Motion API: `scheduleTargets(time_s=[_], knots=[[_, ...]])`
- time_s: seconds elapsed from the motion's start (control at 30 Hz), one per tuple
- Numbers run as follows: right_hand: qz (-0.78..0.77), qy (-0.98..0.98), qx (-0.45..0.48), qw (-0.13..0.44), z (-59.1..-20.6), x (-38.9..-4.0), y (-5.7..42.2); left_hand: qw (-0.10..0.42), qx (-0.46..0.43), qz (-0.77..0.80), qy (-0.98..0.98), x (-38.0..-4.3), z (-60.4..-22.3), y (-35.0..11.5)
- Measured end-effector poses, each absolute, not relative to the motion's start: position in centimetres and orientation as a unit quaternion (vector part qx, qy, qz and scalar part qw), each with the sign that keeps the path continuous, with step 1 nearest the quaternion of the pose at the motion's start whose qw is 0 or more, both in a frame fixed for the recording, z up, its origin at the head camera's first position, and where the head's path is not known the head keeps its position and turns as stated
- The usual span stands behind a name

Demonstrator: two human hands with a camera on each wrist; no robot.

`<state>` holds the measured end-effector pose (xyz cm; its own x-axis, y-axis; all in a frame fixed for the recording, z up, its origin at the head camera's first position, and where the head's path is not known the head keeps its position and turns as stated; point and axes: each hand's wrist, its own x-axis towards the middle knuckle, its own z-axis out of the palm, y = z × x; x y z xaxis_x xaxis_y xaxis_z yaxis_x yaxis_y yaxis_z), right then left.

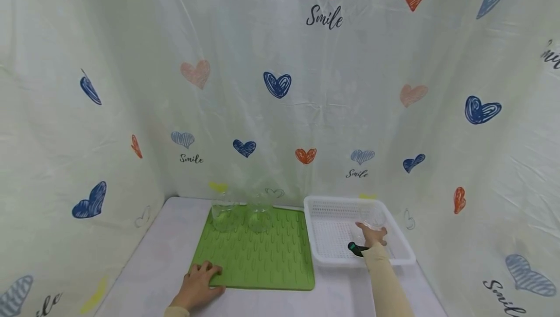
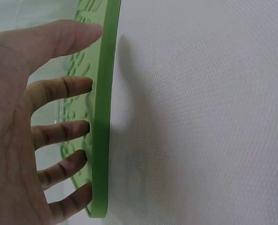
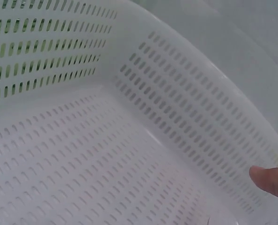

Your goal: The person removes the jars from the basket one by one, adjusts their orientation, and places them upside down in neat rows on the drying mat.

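Observation:
My left hand (image 1: pixel 199 283) is at the front left corner of a green mat (image 1: pixel 262 263), fingers spread. In the left wrist view its fingertips (image 2: pixel 78 84) are at the mat's raised edge. My right hand (image 1: pixel 373 235) reaches into a white plastic basket (image 1: pixel 325 261), its thumb and fingers spread at the near side of a clear, see-through container (image 1: pixel 372 216). Only the thumb (image 3: pixel 270 180) shows in the right wrist view, so any contact is hidden. Two clear containers, one on the left (image 1: pixel 224 215) and one beside it (image 1: pixel 259 216), stand on the mat's back part.
The basket stands right of the mat, its slotted walls (image 3: pixel 176 103) rising around a slotted floor. Both are on a white-covered table (image 1: pixel 341 292). A curtain (image 1: pixel 280 117) printed with hearts hangs behind and at both sides. A black device (image 1: pixel 358 249) is on the right wrist.

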<state>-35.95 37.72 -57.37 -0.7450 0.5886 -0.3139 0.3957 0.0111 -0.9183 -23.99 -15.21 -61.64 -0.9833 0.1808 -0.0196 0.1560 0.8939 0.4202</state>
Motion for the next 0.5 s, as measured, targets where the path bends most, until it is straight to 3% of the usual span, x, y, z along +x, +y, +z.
scheduleTargets(time_s=[0.5], knots=[[0.610, -0.694, -0.362, 0.124, -58.1, -37.1, 37.7, 0.043, 0.085, 0.219, 0.971, -24.0, -61.5, -15.4]])
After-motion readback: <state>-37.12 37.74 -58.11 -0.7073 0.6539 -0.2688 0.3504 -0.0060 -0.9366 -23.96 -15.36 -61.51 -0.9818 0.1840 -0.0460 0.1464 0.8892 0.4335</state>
